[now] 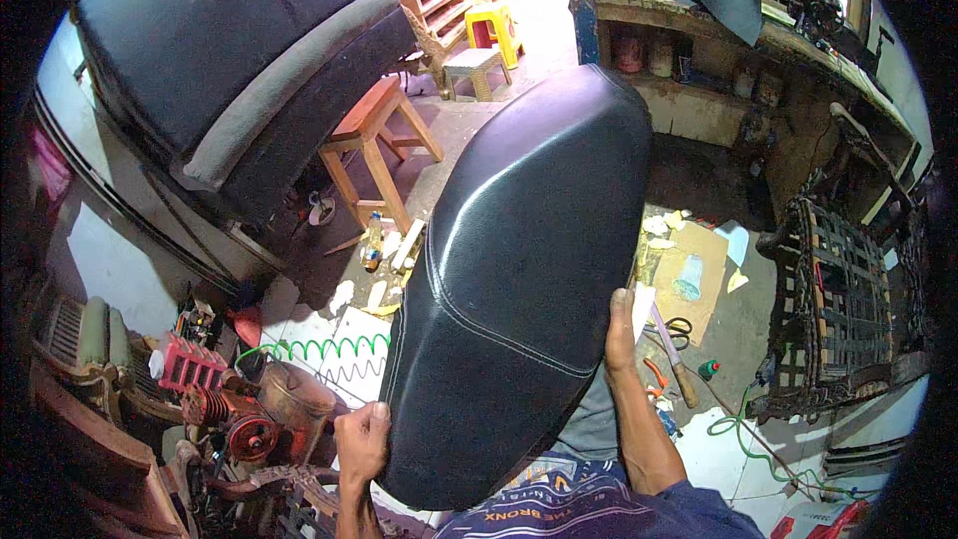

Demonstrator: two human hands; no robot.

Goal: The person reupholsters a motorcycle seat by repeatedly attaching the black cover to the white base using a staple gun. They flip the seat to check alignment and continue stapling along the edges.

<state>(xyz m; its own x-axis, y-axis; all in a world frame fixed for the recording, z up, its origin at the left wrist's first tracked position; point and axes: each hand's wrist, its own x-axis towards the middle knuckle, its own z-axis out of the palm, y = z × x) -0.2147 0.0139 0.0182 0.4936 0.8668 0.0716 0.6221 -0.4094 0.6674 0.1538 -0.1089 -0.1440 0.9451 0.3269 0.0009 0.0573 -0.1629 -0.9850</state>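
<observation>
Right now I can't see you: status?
Both hands, left hand and right hand, gripping black seat edges. Seat tilted up. Nothing in the way.

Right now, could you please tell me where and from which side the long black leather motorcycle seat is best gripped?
Probably by its two long side edges near the wider near end, one hand from each side. The long black leather motorcycle seat is broad, smooth and domed, so only its rims offer purchase; the left hand and right hand already grip there.
</observation>
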